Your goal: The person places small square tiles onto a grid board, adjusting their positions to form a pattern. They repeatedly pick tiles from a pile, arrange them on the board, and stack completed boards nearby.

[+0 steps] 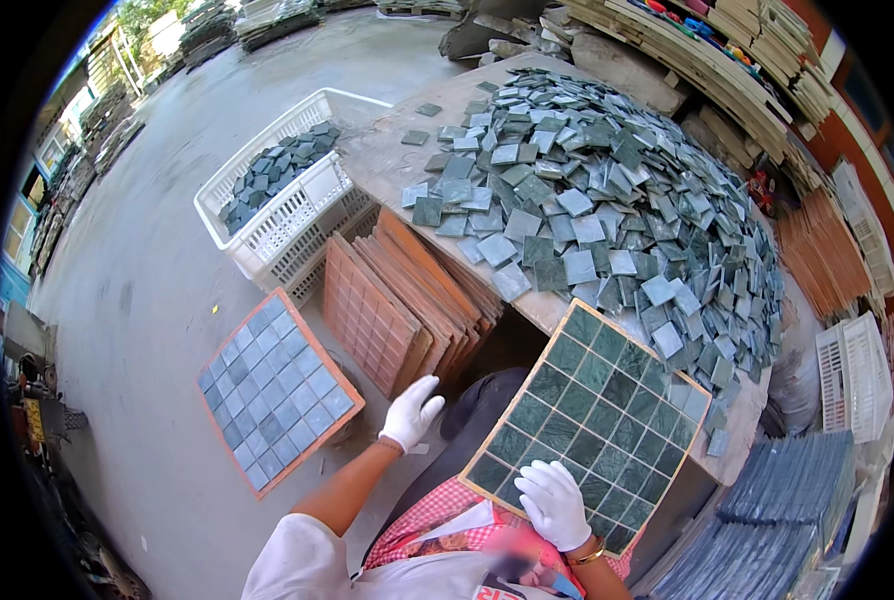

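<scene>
My left hand (412, 413), in a white glove, hovers with fingers apart beside a leaning stack of brown gridded trays (372, 315). It holds nothing. Over my lap, a tilted tray of dark green square tiles (587, 420) rests against the table edge, its cells filled as far as I can see. My gloved right hand (555, 503) lies on the tiles near its lower edge, fingers loosely bent and slightly apart; what is under the palm is hidden. Left of me, a second tray of blue-grey tiles (279, 390) sits on a low support mostly hidden beneath it.
A big heap of loose green-grey tiles (607, 200) covers much of the table (387, 170). Beyond the brown stack stands a white plastic crate (267, 240) with tiles inside. Stacked blue-grey sheets (767, 520) and a white crate (855, 375) are at the right.
</scene>
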`<act>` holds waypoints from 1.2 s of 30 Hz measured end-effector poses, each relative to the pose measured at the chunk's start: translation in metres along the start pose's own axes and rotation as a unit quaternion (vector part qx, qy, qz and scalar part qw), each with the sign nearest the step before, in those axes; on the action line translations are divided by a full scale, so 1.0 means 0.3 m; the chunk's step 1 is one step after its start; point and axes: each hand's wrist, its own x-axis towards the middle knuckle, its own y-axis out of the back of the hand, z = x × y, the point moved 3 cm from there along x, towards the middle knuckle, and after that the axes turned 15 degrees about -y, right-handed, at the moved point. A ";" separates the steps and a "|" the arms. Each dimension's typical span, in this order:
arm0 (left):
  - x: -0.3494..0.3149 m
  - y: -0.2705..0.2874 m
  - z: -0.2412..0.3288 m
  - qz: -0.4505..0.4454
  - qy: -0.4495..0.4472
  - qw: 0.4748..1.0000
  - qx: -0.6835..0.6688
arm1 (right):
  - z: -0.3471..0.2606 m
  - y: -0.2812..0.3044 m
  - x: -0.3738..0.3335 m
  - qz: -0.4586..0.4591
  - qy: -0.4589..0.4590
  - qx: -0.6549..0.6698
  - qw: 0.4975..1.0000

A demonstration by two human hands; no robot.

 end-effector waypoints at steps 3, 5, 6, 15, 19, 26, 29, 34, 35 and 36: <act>0.146 0.038 -0.138 0.067 -0.014 0.984 0.167 | -0.004 -0.004 0.002 -0.002 -0.002 -0.003 1.000; 0.235 0.063 -0.143 0.023 -0.001 0.950 0.311 | -0.004 -0.002 0.003 -0.002 -0.001 -0.006 1.000; 0.260 0.065 -0.158 0.011 0.002 0.939 0.344 | -0.004 -0.003 -0.004 -0.004 -0.003 -0.010 1.000; 0.314 0.138 -0.212 -0.053 -0.101 0.907 0.405 | 0.004 -0.009 0.003 -0.003 -0.006 -0.007 1.000; 0.313 0.171 -0.174 -0.083 -0.146 0.901 0.400 | 0.003 -0.002 0.003 0.001 -0.003 -0.004 1.000; 0.286 0.233 -0.237 0.021 0.016 0.903 0.430 | 0.009 -0.008 0.003 0.002 -0.002 -0.001 1.000; 0.248 0.191 -0.349 0.189 0.228 0.898 0.326 | 0.008 -0.005 0.005 0.003 -0.009 -0.001 1.000; 0.142 0.179 -0.819 0.175 0.502 0.845 0.063 | -0.010 -0.009 -0.001 -0.009 0.007 0.014 1.000; 0.202 0.139 -0.828 0.058 0.461 0.876 0.132 | 0.002 -0.009 -0.002 -0.003 -0.005 0.006 1.000; 0.252 0.121 -0.818 -0.043 0.404 0.889 0.210 | 0.008 -0.005 -0.005 0.004 -0.014 0.004 1.000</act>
